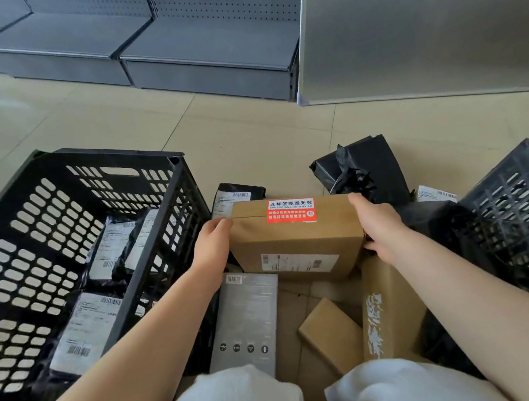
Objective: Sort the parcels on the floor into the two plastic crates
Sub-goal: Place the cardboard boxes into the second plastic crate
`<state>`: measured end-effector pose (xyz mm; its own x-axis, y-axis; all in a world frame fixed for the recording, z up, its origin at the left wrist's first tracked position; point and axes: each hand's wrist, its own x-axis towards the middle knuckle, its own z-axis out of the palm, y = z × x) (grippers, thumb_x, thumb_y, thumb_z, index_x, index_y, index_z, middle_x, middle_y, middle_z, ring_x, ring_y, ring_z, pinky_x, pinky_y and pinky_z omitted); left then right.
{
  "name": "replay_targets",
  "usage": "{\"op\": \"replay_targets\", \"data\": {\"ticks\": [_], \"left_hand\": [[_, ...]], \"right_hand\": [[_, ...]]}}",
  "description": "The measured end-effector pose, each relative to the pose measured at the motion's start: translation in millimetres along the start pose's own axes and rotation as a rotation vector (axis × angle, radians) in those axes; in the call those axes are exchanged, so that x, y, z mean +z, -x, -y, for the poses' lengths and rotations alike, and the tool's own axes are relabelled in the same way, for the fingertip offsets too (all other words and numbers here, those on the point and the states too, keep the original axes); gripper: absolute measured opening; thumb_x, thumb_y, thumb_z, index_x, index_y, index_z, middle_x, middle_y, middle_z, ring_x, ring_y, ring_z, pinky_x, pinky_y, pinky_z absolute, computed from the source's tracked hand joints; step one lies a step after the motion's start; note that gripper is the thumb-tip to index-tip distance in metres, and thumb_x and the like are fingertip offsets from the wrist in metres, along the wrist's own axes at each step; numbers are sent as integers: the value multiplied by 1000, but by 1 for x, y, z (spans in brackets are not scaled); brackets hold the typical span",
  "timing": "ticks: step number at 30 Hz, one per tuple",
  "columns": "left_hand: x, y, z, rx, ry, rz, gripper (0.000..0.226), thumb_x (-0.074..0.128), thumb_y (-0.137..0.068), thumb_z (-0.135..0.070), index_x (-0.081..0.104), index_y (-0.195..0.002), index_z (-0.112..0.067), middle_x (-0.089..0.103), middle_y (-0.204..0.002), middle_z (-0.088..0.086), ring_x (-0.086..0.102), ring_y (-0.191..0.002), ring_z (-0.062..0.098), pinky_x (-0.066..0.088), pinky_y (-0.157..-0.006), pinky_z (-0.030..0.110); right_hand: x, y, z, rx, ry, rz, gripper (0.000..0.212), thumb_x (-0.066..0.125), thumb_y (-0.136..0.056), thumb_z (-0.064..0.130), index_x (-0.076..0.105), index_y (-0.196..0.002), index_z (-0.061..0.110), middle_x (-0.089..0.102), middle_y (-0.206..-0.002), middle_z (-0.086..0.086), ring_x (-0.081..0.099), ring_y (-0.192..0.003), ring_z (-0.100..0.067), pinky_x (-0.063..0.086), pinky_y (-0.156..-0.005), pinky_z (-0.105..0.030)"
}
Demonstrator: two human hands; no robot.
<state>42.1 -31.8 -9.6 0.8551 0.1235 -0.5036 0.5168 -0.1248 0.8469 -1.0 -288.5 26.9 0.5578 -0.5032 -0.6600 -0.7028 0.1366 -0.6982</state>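
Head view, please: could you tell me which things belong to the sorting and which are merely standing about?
Job: cardboard box held by left hand and right hand; grey box; black bags; left crate; right crate.
Standing about: metal shelving; grey panel.

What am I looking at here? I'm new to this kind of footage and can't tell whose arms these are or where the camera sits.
There is no machine: a person wears one camera on the head, looking down at their own arms and knees. The left hand and right hand grip the sides of a brown box with a red sticker. On the tiled floor around it lie a grey box, more brown boxes and black bags. The left crate holds black bagged parcels with white labels; the right crate is only partly in view. Grey shelving stands behind.
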Motion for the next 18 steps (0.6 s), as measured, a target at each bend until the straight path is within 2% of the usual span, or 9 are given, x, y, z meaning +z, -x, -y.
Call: {"op": "replay_targets", "data": {"ticks": [3, 5, 7, 10, 12, 14, 16, 18], "left_hand": [[0, 2, -1, 1, 25, 51, 44, 53, -91, -38, 53, -133, -26, 58, -125, -1, 54, -114, 18, 45, -103, 43], [2, 2, -2, 9, 71, 70, 38, 51, -96, -33, 51, -134, -25, 57, -123, -4, 51, -115, 15, 42, -105, 42], [3, 2, -3, 25, 128, 84, 29, 47, -100, -30, 51, -129, -28, 56, -117, -9, 49, -116, 14, 39, -108, 41], [3, 4, -7, 72, 184, 104, 35, 46, -99, -36, 53, -133, -32, 58, -128, -5, 48, -127, 16, 35, -112, 43], [3, 5, -9, 108, 219, 126, 43, 47, -96, -41, 51, -138, -36, 57, -137, -4, 47, -132, 16, 35, -114, 46], [3, 6, -12, 149, 225, 152, 45, 47, -96, -39, 49, -140, -37, 57, -138, -6, 48, -132, 15, 37, -113, 45], [3, 8, -15, 216, 178, 179, 44, 46, -98, -31, 48, -142, -36, 60, -134, -10, 54, -125, 8, 43, -106, 35], [2, 9, -17, 276, 160, 170, 45, 46, -100, -17, 46, -143, -33, 62, -127, -11, 60, -111, -1, 49, -86, 19]], "right_hand": [[3, 3, 5, 10, -133, -3, 43, 57, -92, 47, 48, -120, 14, 58, -107, -9, 57, -98, -26, 50, -96, -46], [4, 5, 9, -21, -166, -15, 35, 56, -93, 47, 50, -110, 16, 58, -103, -7, 56, -94, -24, 50, -90, -41], [4, 7, 14, -73, -183, -30, 27, 55, -94, 44, 53, -93, 17, 58, -95, -5, 56, -89, -21, 48, -85, -38], [3, 8, 19, -174, -225, -35, 28, 54, -95, 41, 54, -78, 19, 57, -87, -3, 54, -81, -19, 43, -76, -34], [2, 6, 20, -261, -198, -25, 25, 54, -95, 44, 61, -87, 21, 60, -93, -2, 57, -88, -20, 43, -75, -32], [1, 6, 17, -368, -119, 29, 34, 59, -93, 45, 61, -119, 22, 60, -109, 2, 57, -103, -20, 44, -76, -29], [-4, 6, 13, -477, -5, 98, 70, 69, -90, 40, 34, -150, 31, 49, -130, 6, 49, -116, -15, 44, -90, -30], [-8, 5, 10, -603, 249, 121, 97, 77, -84, 35, 12, -156, 38, 32, -147, 5, 39, -127, -15, 40, -102, -36]]}}
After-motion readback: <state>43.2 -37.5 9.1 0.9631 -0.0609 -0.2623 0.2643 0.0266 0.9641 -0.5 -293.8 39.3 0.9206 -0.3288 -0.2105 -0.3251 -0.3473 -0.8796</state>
